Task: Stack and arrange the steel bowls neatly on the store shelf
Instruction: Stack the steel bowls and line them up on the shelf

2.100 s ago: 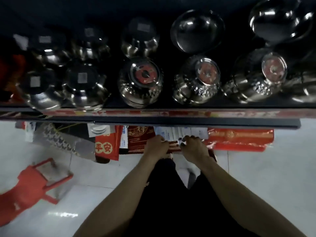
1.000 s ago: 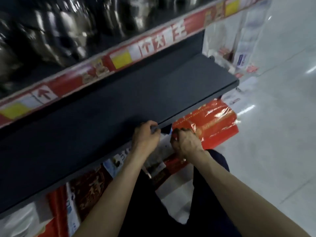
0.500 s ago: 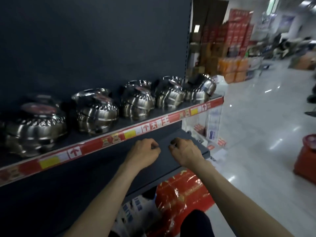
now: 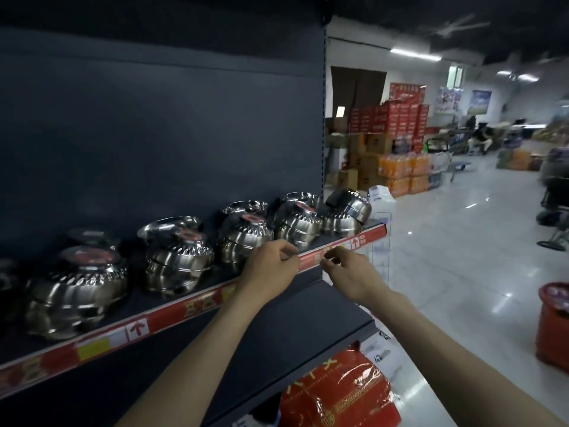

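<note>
dark grey metal forms the tall back panel (image 4: pixel 154 134) that fills the left of the view. along its foot runs the shelf (image 4: pixel 135 329), edged with a red price strip, and under that a bare lower shelf (image 4: pixel 292 328) juts toward the person. red packets (image 4: pixel 338 392) lie beneath it, and a red bucket (image 4: pixel 554 328) stands well apart on the right.

the steel bowls (image 4: pixel 297 224) sit along the shelf in upturned stacks: a big stack (image 4: pixel 77 291) at the left, a second stack (image 4: pixel 178 260) beside it, a third stack (image 4: pixel 243 238) further along, and more bowls behind them against the panel. at the far end a tilted bowl (image 4: pixel 351 204) leans on the last stack (image 4: pixel 338 224), close to the shelf's open end and not nested.

the left hand (image 4: pixel 271 266) is raised in front of the third stack, level with the price strip, fingers loosely curled and holding nothing. the right hand (image 4: pixel 351 277) hovers just beside it, slightly lower, fingers half curled and also empty. neither touches a bowl.

as i judge it, the work is between grips, hands raised to the row to choose a bowl. the row looks mostly stacked, and the leaning bowl seems the loose piece. the next move probably calls for a reach rightward along the shelf, a grip on that bowl's rim, and a level seat on its stack so it cannot slide off the end.
</note>
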Tool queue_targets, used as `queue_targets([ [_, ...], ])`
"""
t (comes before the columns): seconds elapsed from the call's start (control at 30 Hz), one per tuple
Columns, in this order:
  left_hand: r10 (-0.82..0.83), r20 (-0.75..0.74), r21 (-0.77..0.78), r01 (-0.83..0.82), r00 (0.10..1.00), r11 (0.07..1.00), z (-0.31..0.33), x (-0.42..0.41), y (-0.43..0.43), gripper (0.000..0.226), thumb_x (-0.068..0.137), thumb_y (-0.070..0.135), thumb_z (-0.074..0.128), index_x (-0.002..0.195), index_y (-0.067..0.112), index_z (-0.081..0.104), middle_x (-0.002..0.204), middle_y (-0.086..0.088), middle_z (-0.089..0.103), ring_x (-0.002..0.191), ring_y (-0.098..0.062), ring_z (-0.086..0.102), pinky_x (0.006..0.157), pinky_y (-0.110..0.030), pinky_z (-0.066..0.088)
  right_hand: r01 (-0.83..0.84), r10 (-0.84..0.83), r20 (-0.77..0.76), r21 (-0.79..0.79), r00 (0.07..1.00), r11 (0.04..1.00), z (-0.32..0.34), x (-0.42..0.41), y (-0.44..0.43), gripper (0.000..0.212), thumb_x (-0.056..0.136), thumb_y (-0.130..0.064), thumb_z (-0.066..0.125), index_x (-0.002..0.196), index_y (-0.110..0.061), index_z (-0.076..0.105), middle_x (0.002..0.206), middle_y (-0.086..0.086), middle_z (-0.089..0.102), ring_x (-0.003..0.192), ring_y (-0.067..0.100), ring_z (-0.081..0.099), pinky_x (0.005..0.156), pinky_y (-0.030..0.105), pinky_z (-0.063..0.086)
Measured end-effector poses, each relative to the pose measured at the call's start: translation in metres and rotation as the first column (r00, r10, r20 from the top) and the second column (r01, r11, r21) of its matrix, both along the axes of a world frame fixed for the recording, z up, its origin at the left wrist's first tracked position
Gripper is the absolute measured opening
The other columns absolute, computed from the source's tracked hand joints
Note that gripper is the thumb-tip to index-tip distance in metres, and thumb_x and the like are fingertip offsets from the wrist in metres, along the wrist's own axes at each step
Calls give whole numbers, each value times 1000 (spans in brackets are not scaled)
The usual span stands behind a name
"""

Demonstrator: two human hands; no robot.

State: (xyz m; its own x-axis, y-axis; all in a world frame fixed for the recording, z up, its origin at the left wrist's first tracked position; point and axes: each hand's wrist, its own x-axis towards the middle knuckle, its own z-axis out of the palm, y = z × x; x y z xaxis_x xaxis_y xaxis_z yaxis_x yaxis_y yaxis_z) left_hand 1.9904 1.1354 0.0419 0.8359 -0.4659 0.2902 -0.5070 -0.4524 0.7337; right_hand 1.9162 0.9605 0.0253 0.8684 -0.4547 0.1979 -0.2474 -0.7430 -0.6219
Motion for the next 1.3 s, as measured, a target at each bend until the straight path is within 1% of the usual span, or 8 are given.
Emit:
queue_targets([
  [0.17, -17, 19, -17, 17, 1000, 1000, 14, -3, -15, 19, 94, 24, 65, 111, 26, 75, 96, 6, 76, 87, -9, 70, 70, -25, 48, 24, -23, 27, -57, 999, 998, 22, -11, -11, 38, 103, -48, 50, 126, -23, 67, 126, 9, 73, 112, 32, 67, 96, 49, 56],
  [0.3, -51, -73, -35, 49, 996, 998, 27, 3, -23, 17, 91, 24, 66, 105, 30, 74, 92, 6, 79, 82, -14, 77, 76, -31, 57, 44, -41, 62, -39, 997, 998, 39, -18, -22, 36, 105, -43, 53, 127, -18, 67, 128, 11, 72, 114, 35, 66, 97, 46, 55],
  [0.5, -139, -172, -129, 118, 975, 985, 42, 13, -35, 18, 97, 19, 67, 112, 23, 75, 95, -2, 81, 80, -17, 79, 64, -29, 58, 44, -43, 99, -3, 994, 999, 54, -21, -41, 33, 108, -37, 53, 127, -16, 70, 127, 9, 73, 109, 28, 63, 94, 40, 52],
  [0.73, -263, -231, -227, 211, 937, 951, 56, 20, -53, 19, 98, 10, 68, 115, 18, 72, 106, -14, 76, 84, -23, 75, 87, -51, 66, 39, -42, 68, 51, 997, 998, 52, -24, -64, 38, 109, -38, 52, 138, -17, 64, 135, 8, 69, 116, 27, 61, 94, 37, 45],
  [0.9, -294, -213, -247, 239, 932, 939, 67, 30, -75, 28, 96, 6, 71, 122, 15, 69, 108, -10, 76, 85, -21, 75, 87, -46, 67, 54, -66, 67, 165, 996, 985, 53, -14, -89, 43, 109, -33, 56, 148, -16, 56, 143, 7, 65, 113, 21, 56, 95, 34, 41],
  [1.07, -337, -225, -167, 305, 914, 938, 88, 41, -113, 37, 95, 11, 73, 130, 17, 64, 107, -8, 75, 89, -20, 75, 87, -42, 66, 58, -89, 84, 315, 992, 947, 43, 9, -113, 60, 101, -35, 65, 154, -21, 41, 148, 7, 61, 127, 29, 60, 102, 45, 46],
  [1.17, -297, -86, -16, 297, 951, 955, 99, 51, -133, 46, 94, 18, 76, 136, 23, 60, 114, 4, 74, 100, -17, 74, 94, -44, 61, 43, -104, 123, 422, 987, 905, 35, 23, -126, 70, 94, -42, 68, 152, -26, 34, 148, 7, 60, 129, 31, 60, 114, 53, 44],
  [1.3, -244, -8, 119, 244, 970, 963, 96, 70, -156, 60, 92, 27, 76, 147, 24, 53, 129, 3, 66, 116, -16, 63, 88, -32, 48, 24, -112, 155, 482, 982, 876, 24, 42, -143, 54, 98, -39, 67, 140, -29, 35, 143, 9, 61, 125, 32, 61, 114, 58, 45],
])
